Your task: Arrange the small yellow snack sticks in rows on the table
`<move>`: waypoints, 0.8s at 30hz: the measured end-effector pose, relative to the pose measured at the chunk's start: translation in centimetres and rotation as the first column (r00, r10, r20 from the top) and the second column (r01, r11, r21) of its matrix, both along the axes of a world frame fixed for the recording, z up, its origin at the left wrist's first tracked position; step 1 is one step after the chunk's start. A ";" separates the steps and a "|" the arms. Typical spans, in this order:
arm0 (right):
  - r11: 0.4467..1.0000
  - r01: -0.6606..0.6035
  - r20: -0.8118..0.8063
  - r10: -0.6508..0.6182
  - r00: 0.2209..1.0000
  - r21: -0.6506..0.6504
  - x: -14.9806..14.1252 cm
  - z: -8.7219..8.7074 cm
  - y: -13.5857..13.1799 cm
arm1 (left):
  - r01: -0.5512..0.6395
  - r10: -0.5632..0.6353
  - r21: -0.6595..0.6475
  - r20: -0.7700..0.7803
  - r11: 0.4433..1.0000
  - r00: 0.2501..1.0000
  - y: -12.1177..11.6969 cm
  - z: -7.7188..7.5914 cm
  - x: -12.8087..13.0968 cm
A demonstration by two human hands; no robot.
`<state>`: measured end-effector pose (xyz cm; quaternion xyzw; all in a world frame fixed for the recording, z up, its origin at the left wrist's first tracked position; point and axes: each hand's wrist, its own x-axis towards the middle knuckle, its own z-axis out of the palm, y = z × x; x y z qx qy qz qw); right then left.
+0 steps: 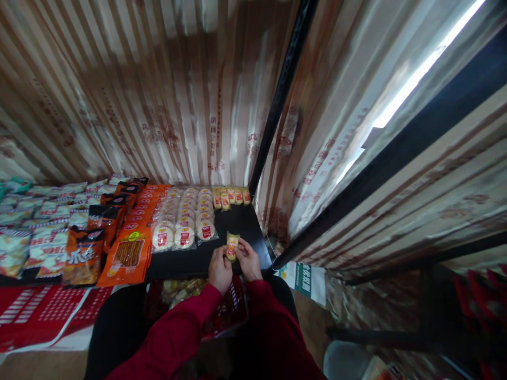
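Fingers of the left hand point(221, 269) and right hand point(249, 259) pinch one small shiny pack point(232, 247); round wrapped cakes point(185, 221) lie beyond, on the smooth black shelf point(233, 221).

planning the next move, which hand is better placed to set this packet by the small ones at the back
Probably the right hand: slightly farther forward, with bare shelf ahead, though the left hand also holds the packet.

Small yellow packet point(232, 247), upright, above the black shelf's edge.
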<state>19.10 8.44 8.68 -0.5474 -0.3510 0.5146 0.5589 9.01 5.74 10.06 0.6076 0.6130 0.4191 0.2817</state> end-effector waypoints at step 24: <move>0.996 0.079 0.602 -0.086 0.794 0.039 1.1 0.6 2.9 | -0.071 0.082 -0.262 0.032 0.963 0.996 6.0 1.9 3.4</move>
